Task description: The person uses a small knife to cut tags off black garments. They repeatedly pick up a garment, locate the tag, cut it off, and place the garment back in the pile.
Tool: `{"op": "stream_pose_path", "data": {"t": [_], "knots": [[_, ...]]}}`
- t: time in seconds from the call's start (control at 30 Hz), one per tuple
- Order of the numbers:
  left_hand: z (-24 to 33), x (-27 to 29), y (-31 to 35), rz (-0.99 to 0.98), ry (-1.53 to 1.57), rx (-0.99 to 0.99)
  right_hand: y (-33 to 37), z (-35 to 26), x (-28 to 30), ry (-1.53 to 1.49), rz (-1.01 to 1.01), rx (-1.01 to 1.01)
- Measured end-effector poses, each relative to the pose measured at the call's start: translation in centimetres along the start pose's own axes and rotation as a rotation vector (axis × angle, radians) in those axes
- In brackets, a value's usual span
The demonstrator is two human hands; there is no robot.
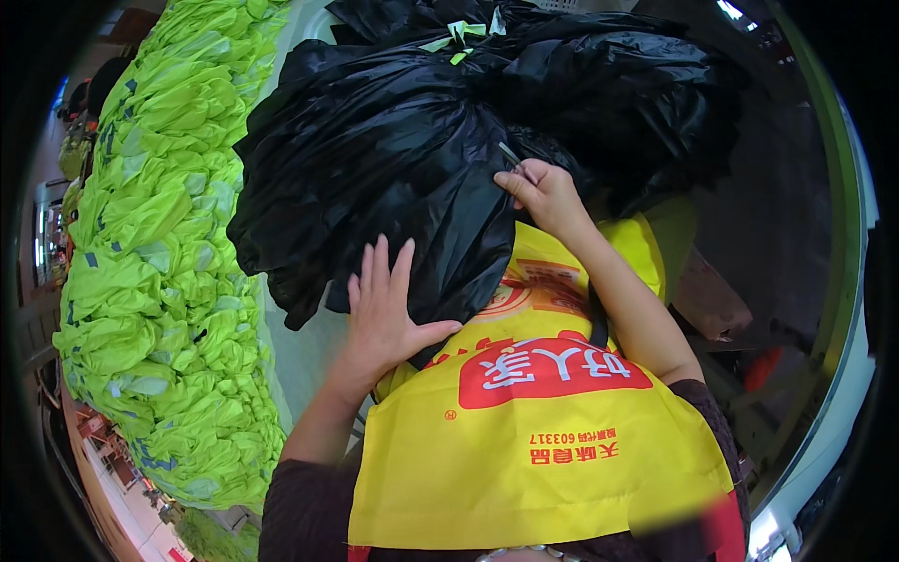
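A large bundle of glossy black fabric [375,140] lies gathered in front of me, with several bright green and white tabs [459,37] near its far top. My left hand [379,304] is open, fingers spread at the near left edge of the fabric. The thumb points right, along its lower edge. Closer to the middle of the bundle, my right hand [543,195] is closed around a small thin metal tool [508,153]. Its tip sticks out over the black folds. The fist hides most of it, so its exact kind cannot be told.
A long heap of bright yellow-green garments [178,234] runs down the left side. The pale table surface [304,337] shows between heap and bundle. A yellow apron [524,468] with red print covers my front. A brownish piece [712,300] sits right of my right forearm. A pale curved edge [829,412] bounds the right.
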State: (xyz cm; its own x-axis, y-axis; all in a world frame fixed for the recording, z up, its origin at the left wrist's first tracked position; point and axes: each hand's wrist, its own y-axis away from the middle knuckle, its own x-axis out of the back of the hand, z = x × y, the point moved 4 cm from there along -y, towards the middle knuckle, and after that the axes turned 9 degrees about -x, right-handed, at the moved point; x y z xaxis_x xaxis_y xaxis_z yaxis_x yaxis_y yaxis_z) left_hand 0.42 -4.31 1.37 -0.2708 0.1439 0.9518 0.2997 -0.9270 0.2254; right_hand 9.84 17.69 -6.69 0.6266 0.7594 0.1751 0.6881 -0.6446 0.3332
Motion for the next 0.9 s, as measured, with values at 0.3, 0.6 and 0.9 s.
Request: {"op": "stream_pose_path", "data": {"t": [0.3, 0.6, 0.9], "knots": [[-2.1, 2.6, -2.4, -0.108, 0.54, 0.02, -3.3, 6.3, 7.3, -0.02, 0.289, -0.004], [-10.5, 19.7, -10.0, 0.736, -0.085, -0.345, -1.5, 12.4, 7.4, 0.687, 0.292, -0.119], [-29.2, -2.5, -16.7, 0.337, -0.284, 0.411, -4.1, 6.8, 7.6, -0.028, 0.149, -0.128]]}}
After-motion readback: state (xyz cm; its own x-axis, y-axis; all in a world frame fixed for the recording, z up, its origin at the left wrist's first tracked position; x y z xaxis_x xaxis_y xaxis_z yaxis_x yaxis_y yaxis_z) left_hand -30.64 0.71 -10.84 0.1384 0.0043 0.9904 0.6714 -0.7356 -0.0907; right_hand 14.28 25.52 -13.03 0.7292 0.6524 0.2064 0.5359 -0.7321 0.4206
